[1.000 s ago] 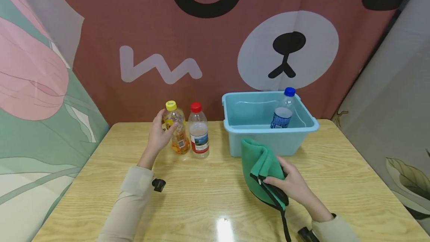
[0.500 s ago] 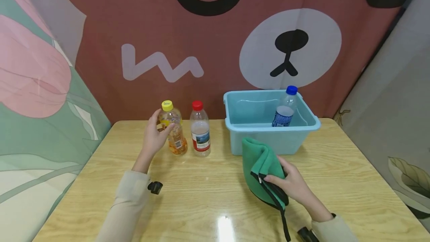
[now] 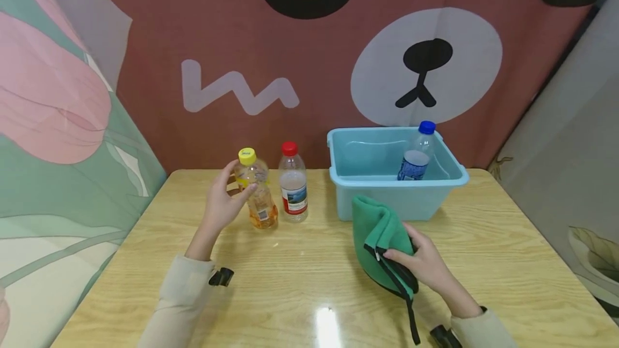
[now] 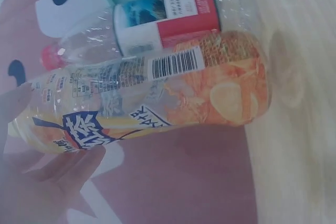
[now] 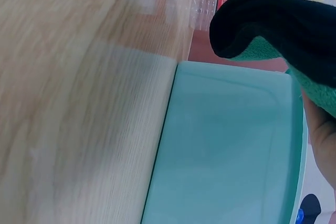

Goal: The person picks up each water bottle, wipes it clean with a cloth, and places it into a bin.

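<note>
My left hand point(image 3: 223, 202) grips a clear plastic bottle point(image 3: 261, 205) with a yellow cap around its upper part, thumb in front. Its orange-patterned label and barcode fill the left wrist view, where the bottle point(image 4: 173, 93) lies across the frame. Just right of it stands a red-capped clear bottle point(image 3: 294, 193) with a red and blue label. On the right, my right hand point(image 3: 427, 263) pinches a folded green cloth pouch point(image 3: 382, 232) with black edging and a hanging black strap, in front of the bin. The right wrist view shows only the pouch's dark edge and green underside.
A light blue plastic bin point(image 3: 387, 202) stands at the back of the wooden table point(image 3: 290, 283), right of the bottles. Inside it a blue-capped bottle point(image 3: 416, 159) leans, its cap above the rim. A printed curtain point(image 3: 232, 138) hangs behind the table.
The yellow-capped bottle in my left hand has shifted away from the red-capped bottle and a little toward me. My right hand and the pouch have stayed in place. The head view has turned slightly.
</note>
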Demonstrator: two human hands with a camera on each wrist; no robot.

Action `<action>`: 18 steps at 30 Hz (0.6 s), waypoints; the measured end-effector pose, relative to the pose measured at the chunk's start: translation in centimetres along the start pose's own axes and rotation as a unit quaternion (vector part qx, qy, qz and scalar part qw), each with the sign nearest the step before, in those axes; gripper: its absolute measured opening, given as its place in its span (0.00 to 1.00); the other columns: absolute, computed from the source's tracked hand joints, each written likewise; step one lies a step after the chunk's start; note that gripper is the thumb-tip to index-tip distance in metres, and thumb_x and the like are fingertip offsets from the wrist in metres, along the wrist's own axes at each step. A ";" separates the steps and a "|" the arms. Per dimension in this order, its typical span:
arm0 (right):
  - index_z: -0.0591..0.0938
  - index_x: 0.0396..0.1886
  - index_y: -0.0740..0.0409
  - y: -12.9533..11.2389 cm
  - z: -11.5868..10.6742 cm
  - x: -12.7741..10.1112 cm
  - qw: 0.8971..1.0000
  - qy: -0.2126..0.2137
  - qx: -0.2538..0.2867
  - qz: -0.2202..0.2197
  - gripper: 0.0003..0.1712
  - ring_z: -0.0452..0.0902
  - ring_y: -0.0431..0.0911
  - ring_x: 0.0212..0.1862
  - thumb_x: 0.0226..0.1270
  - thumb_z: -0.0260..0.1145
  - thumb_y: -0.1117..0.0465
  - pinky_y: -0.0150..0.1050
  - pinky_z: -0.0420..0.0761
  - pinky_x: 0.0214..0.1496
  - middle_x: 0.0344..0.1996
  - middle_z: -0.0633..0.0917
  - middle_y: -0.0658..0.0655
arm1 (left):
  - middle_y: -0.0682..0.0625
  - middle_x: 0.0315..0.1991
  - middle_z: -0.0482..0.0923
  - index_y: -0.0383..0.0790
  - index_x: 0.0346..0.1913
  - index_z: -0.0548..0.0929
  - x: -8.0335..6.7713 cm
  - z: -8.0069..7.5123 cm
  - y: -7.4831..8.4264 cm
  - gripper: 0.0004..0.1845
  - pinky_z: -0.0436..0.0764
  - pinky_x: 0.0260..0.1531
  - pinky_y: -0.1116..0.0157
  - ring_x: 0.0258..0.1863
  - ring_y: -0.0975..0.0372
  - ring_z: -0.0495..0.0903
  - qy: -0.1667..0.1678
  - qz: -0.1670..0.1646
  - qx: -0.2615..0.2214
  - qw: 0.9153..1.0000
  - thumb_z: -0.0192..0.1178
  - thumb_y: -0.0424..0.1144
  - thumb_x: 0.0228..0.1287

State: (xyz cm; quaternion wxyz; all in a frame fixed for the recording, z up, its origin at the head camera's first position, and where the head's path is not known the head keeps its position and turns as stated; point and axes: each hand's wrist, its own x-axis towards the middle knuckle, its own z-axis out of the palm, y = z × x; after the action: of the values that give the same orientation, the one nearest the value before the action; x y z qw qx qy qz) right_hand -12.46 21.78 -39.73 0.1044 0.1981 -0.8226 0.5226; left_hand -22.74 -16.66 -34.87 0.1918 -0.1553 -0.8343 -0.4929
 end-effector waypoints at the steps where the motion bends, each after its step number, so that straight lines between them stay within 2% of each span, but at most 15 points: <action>1: 0.69 0.58 0.70 0.0 0.0 0.0 1.000 0.002 -0.001 0.002 0.30 0.75 0.34 0.43 0.54 0.66 0.71 0.34 0.80 0.39 0.47 0.77 0.67 | 0.37 0.53 0.68 0.33 0.63 0.63 -0.1 -0.1 0.2 0.33 0.79 0.42 0.52 0.51 0.43 0.71 -0.001 0.002 -0.004 1.000 0.64 0.34 0.55; 5: 0.68 0.59 0.69 -0.3 0.2 0.2 1.000 0.001 -0.002 0.003 0.31 0.75 0.33 0.43 0.54 0.66 0.72 0.34 0.80 0.38 0.47 0.77 0.68 | 0.37 0.53 0.69 0.34 0.63 0.64 -0.6 -0.3 0.9 0.33 0.79 0.41 0.52 0.50 0.43 0.71 -0.004 0.021 -0.012 1.000 0.65 0.34 0.55; 10: 0.67 0.60 0.70 -0.5 0.4 0.4 1.000 -0.007 0.009 -0.004 0.31 0.74 0.33 0.44 0.55 0.65 0.72 0.34 0.80 0.39 0.49 0.76 0.69 | 0.38 0.53 0.70 0.34 0.63 0.64 -1.1 -0.3 2.0 0.34 0.80 0.40 0.55 0.50 0.46 0.72 -0.016 0.042 0.012 0.999 0.65 0.34 0.54; 12: 0.67 0.60 0.69 -0.5 0.4 0.4 1.000 -0.008 0.009 -0.006 0.31 0.73 0.33 0.45 0.56 0.64 0.73 0.34 0.80 0.40 0.50 0.76 0.68 | 0.39 0.54 0.70 0.35 0.64 0.63 -1.4 -0.3 2.3 0.34 0.80 0.41 0.55 0.50 0.46 0.72 -0.025 0.041 0.021 0.999 0.66 0.35 0.54; 14: 0.67 0.60 0.68 -0.3 0.5 0.4 1.000 -0.006 0.004 -0.007 0.30 0.73 0.32 0.47 0.57 0.63 0.72 0.33 0.79 0.41 0.51 0.76 0.64 | 0.39 0.55 0.69 0.35 0.64 0.63 -1.6 -0.2 2.5 0.35 0.80 0.41 0.54 0.51 0.46 0.72 -0.034 0.042 0.025 0.998 0.65 0.36 0.54; 18: 0.67 0.61 0.68 -0.3 0.7 0.5 1.000 -0.001 -0.006 -0.018 0.27 0.71 0.32 0.49 0.60 0.60 0.72 0.30 0.77 0.43 0.52 0.75 0.63 | 0.39 0.56 0.69 0.35 0.64 0.62 -2.1 0.0 3.0 0.35 0.80 0.41 0.54 0.51 0.47 0.72 -0.044 0.044 0.022 0.998 0.66 0.36 0.54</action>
State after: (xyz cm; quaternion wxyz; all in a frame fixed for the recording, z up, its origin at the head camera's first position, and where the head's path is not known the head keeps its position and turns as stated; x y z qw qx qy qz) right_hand -12.80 20.88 -39.60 0.1137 0.2126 -0.8224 0.5153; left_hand -19.59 -15.44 -33.56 0.1796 -0.2092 -0.8449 -0.4584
